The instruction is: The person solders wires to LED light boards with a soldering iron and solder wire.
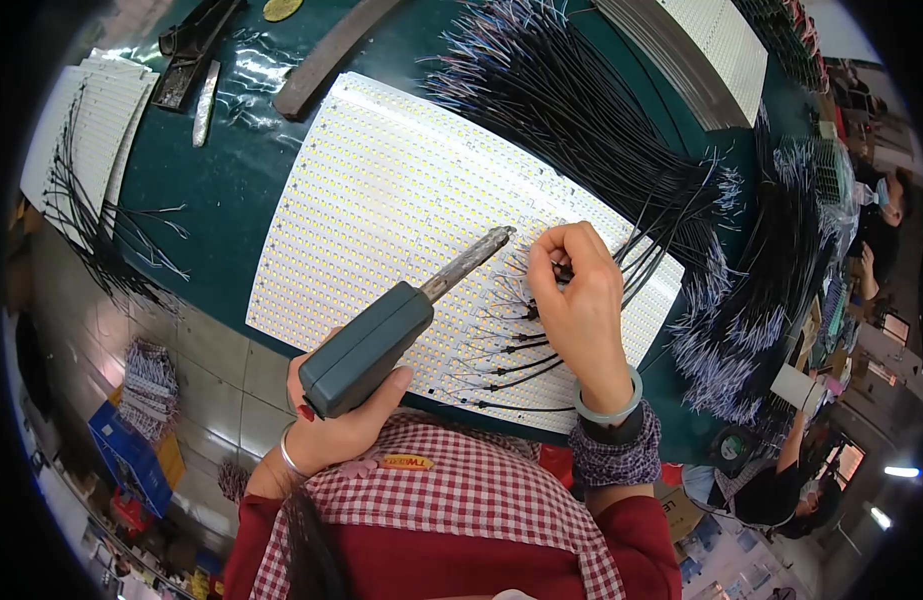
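In a workshop with a pale tiled floor (216, 370), a dark green tabletop (186, 205), glossy in places. Resting on it at a slant, a large white board (371, 190) covered in rows of small yellowish dots. Laid along the near right part of the board, several short black wires (529, 376) with thin bare-looking ends fanned out. Above the right half of the board, the fingers of the right hand (581, 290) pinched together on a black wire (562, 272), partly hidden by the hand itself. Above the near left part of the board, a soldering gun (371, 345) gripped in the left hand (346, 430), with fingers wrapped round its dark body and with its metal tip over the board, just beside the right hand; impossible to tell whether touching the board.

Along the far right edge of the board, a thick bundle of black wires (581, 105); farther right of the board, another bundle (781, 250). Just beyond the board's far left corner, a grey bar (333, 55); left of the board, a silver stick (206, 105) and a stack of white sheets (106, 115). Well apart from the board, low on its left, a blue crate (131, 455).
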Demonstrator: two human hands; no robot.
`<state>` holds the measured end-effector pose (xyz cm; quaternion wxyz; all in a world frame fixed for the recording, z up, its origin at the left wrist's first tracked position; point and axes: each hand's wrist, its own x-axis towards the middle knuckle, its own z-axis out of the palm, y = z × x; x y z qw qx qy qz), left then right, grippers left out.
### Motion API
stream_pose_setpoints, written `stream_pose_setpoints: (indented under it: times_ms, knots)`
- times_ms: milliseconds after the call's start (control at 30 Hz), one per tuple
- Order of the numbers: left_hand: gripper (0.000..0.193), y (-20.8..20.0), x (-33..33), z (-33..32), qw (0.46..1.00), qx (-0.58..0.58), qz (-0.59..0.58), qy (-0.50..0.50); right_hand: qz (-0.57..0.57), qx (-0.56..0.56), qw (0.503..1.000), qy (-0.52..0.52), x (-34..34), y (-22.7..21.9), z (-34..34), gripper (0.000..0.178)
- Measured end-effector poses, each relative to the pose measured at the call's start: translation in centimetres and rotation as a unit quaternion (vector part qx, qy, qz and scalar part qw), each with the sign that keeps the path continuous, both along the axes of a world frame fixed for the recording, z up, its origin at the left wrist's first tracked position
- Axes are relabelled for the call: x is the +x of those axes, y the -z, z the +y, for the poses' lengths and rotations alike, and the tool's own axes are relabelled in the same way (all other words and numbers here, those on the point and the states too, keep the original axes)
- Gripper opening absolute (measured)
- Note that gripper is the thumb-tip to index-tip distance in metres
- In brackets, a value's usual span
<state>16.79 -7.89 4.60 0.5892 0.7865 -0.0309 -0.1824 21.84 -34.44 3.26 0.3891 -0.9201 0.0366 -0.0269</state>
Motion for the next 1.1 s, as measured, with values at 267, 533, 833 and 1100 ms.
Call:
stream_pose_setpoints:
  times_ms: [267, 533, 833, 1100]
  knots:
    - [0.018, -1.0, 0.9, -1.2, 1.0, -0.003, -0.027, 0.009, -0.021, -0.022, 1.0, 0.002, 0.0, 0.3, 0.1, 0.009]
    - [0.016, -1.5, 1.3, -1.6, 0.998, 0.018, -0.051, 0.035, -0.023, -0.023, 0.999, -0.003, 0.1, 0.3, 0.0, 0.01]
    - [0.021, -1.4, 0.7, -1.2, 1.0, 0.012, 0.016, 0.017, -0.026, -0.027, 0.999, -0.003, 0.1, 0.4, 0.0, 0.011]
    - [0.022, -1.0, 0.9, -0.8, 0.997, 0.018, -0.071, 0.022, -0.023, -0.028, 0.999, -0.003, 0.1, 0.4, 0.1, 0.011]
